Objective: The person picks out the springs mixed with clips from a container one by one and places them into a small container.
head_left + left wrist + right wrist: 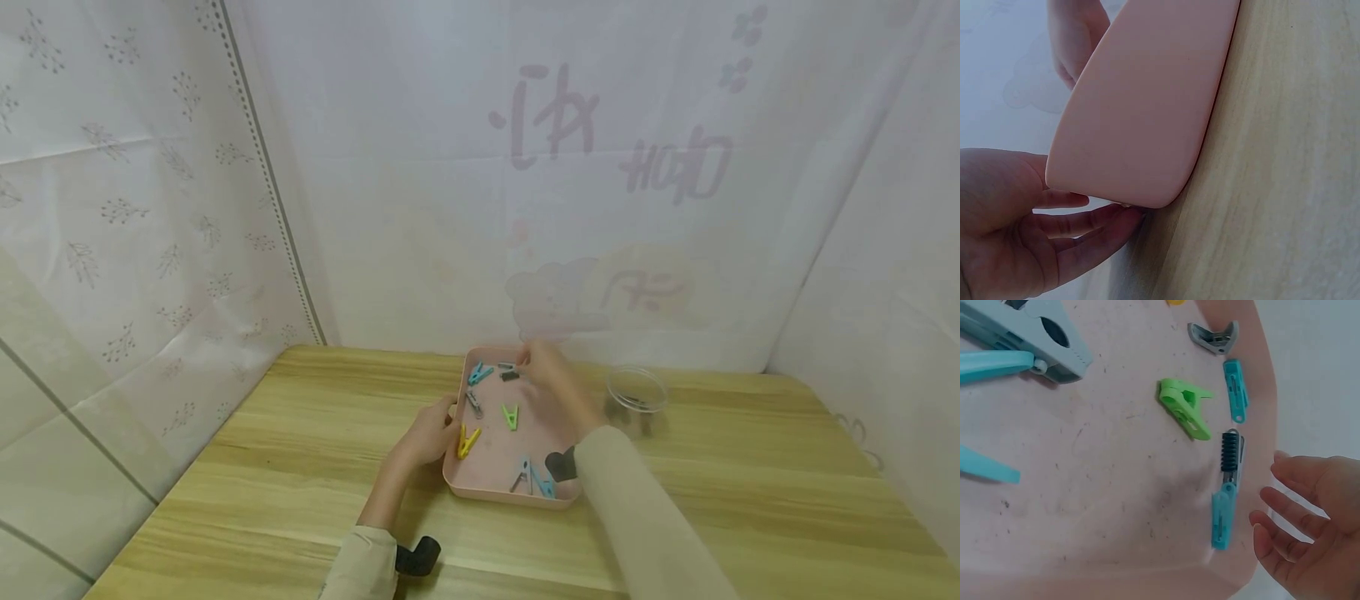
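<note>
A shallow pink tray [487, 467] lies on the table with several clothes pegs in it. My left hand [431, 431] grips the tray's left wall, seen also in the left wrist view, where the thumb is partly hidden behind the rim. Over the tray's far right corner is my right hand [1310, 525], fingers loosely spread and holding nothing. Nearest to it are a teal peg [1223, 519] and a dark ribbed clip [1229, 451]. A green peg [511, 417] sits mid-tray, a yellow peg [468, 442] and a grey peg [474, 404] along the left wall.
A clear round container [636, 392] with dark items inside stands right of the tray. Blue and grey pegs [542, 481] lie at the tray's near end, a blue peg [480, 373] at the far left. A pale printed curtain [420, 208] hangs behind the wooden table [315, 433].
</note>
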Demonstrator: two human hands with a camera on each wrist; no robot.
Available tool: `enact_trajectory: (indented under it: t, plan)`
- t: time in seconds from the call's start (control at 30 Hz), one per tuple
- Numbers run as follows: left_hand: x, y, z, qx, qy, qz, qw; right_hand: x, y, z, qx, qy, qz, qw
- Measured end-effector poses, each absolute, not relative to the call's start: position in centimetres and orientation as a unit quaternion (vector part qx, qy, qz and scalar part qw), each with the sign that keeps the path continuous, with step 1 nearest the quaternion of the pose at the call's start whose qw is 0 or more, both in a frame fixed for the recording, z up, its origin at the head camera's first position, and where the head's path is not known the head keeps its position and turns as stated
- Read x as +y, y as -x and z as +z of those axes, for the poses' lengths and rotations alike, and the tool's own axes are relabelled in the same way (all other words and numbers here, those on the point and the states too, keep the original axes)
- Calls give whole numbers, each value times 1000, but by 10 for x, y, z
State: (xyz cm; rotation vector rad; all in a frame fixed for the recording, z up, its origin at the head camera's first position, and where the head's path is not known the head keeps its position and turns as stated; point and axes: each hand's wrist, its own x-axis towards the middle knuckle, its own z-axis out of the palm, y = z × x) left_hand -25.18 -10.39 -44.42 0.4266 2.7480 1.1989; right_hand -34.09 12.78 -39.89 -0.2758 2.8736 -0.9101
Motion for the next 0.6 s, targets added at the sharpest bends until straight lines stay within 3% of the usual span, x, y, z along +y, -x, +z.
enact_trajectory:
  t: [0.6]
  plan:
    - [-104,252,-445,902,-144,403,57,119,339,-414,959,36,-272,69]
